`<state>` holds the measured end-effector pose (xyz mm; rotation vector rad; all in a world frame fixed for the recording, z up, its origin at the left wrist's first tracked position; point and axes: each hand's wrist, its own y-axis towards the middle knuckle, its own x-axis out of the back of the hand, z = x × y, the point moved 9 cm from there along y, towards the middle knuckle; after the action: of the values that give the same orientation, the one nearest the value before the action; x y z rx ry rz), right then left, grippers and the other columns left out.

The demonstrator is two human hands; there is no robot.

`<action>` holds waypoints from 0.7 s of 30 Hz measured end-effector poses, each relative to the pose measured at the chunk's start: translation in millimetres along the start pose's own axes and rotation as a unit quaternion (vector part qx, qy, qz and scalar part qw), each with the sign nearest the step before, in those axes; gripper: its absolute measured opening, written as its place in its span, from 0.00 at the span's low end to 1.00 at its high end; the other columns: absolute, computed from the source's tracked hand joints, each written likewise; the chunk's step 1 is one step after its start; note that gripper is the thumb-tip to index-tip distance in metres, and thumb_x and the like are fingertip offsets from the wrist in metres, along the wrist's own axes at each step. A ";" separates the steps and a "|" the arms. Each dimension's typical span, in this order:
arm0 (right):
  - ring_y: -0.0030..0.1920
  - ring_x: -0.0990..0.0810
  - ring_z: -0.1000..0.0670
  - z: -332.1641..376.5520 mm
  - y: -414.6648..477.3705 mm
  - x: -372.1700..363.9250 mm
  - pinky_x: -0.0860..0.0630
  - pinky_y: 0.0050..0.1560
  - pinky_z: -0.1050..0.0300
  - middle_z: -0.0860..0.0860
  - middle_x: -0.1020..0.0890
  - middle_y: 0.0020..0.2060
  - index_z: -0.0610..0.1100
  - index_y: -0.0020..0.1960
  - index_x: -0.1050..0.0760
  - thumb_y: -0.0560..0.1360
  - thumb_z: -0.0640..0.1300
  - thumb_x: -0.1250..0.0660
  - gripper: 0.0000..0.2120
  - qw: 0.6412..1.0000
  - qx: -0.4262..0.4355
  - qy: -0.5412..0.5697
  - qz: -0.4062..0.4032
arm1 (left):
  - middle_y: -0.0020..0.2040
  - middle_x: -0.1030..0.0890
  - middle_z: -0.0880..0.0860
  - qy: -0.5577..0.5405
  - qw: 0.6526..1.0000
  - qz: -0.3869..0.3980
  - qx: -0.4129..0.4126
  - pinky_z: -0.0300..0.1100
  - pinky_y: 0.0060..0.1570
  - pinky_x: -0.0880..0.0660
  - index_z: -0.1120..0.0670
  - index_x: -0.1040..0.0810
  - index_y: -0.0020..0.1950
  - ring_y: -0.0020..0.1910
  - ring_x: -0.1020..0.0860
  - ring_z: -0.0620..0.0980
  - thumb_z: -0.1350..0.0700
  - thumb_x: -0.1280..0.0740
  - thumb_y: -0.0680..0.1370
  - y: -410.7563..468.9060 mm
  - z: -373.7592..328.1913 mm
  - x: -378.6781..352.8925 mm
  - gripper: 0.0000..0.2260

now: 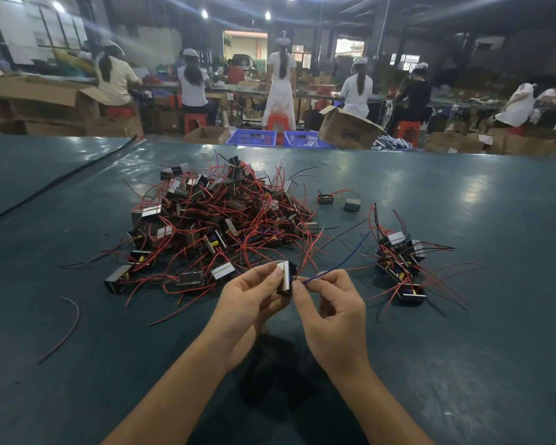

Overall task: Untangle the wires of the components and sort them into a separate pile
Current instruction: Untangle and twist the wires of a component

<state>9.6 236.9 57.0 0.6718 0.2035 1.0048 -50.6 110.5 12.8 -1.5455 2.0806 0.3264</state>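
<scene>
A big tangled heap of small block-shaped components (212, 216) with red, black and blue wires lies in the middle of the green table (463, 332). To the right sits a smaller separate pile (402, 261). My left hand (247, 303) grips one component (285, 277) above the table, just in front of the heap. My right hand (331, 303) pinches that component's blue wire (341, 264) close to the block. Its red wires fan up and to the right.
Two loose components (337, 200) lie behind, between the piles. A single red wire (66, 329) lies at the front left. A black strip (61, 181) crosses the table's far left. Beyond the far edge are blue crates, cardboard boxes and seated workers.
</scene>
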 end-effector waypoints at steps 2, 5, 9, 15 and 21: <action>0.32 0.28 0.55 3.8 0.6 -2.1 0.35 0.30 0.69 0.57 0.25 0.36 0.57 0.41 0.19 0.73 0.45 0.29 0.08 1.000 0.011 0.007 0.010 | 0.42 0.15 0.55 0.013 1.000 -0.002 -0.019 0.35 0.38 0.21 0.60 0.18 0.54 0.38 0.17 0.47 0.56 0.29 0.69 -0.3 -3.3 0.5 0.15; 0.30 0.27 0.54 1.5 -1.2 -7.3 0.31 0.29 0.62 0.53 0.23 0.33 0.59 0.39 0.18 0.74 0.44 0.30 0.10 0.999 0.001 0.033 0.035 | 0.43 0.15 0.56 0.020 0.999 0.003 -0.046 0.36 0.39 0.21 0.60 0.18 0.54 0.42 0.16 0.49 0.57 0.30 0.69 -1.2 -9.2 0.1 0.15; 0.33 0.23 0.43 -4.6 -6.1 -15.4 0.26 0.34 0.48 0.45 0.20 0.32 0.51 0.43 0.16 0.76 0.40 0.30 0.08 0.992 -0.042 0.095 0.067 | 0.41 0.14 0.54 0.032 0.998 0.009 -0.062 0.34 0.37 0.21 0.59 0.19 0.53 0.40 0.16 0.47 0.58 0.30 0.70 -1.9 -12.6 0.0 0.13; 0.37 0.19 0.37 -6.2 -6.1 -13.7 0.23 0.39 0.41 0.46 0.15 0.35 0.47 0.42 0.16 0.76 0.40 0.31 0.07 0.988 -0.080 0.104 0.079 | 0.42 0.14 0.54 0.030 0.998 0.008 -0.063 0.35 0.39 0.21 0.58 0.18 0.52 0.42 0.16 0.47 0.57 0.29 0.69 -1.9 -5.8 0.3 0.14; 0.34 0.17 0.45 -8.3 -2.6 -7.2 0.22 0.37 0.51 0.50 0.15 0.33 0.47 0.38 0.16 0.75 0.40 0.30 0.08 0.986 -0.108 0.121 0.048 | 0.46 0.15 0.57 0.044 0.996 0.046 -0.061 0.38 0.43 0.20 0.58 0.22 0.60 0.48 0.16 0.53 0.58 0.28 0.69 -2.8 -4.2 -5.8 0.20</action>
<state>3.8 233.5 47.9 0.3638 0.2730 1.1829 -47.9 112.4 19.7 -1.5622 2.2418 0.4323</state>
